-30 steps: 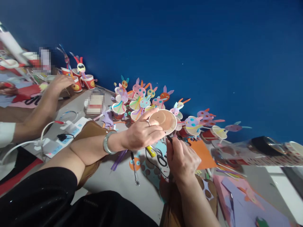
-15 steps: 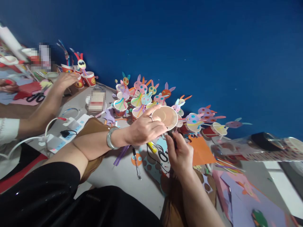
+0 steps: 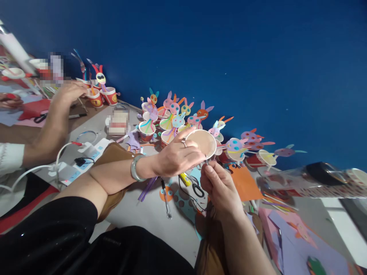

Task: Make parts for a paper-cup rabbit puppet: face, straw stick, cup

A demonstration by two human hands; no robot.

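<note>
My left hand [image 3: 179, 154], with a ring and a bracelet, grips a paper cup [image 3: 204, 143] whose round, pale tan end with a white rim faces me. Close against the cup's lower edge, my right hand [image 3: 219, 183] is closed with thumb and fingers pinched on a thin pointed tool [image 3: 207, 161]. The tip of that tool is at the rim; its handle is mostly covered by my fingers, so its exact kind is unclear. Below my hands lie black-handled scissors [image 3: 197, 190], a yellow object [image 3: 185, 179] and a pen [image 3: 166, 200].
Several cups with paper rabbit figures [image 3: 177, 120] line the blue wall. Orange paper [image 3: 245, 182] and a lying clear bottle [image 3: 304, 181] are at right, purple paper sheets [image 3: 298, 244] nearer. A power strip [image 3: 83, 160] and another person's arm [image 3: 54, 122] are at left.
My right hand has turned and shifted slightly, and the tool's tip now shows at the cup's rim. The cup stays in my left hand. The other person's hand has moved left.
</note>
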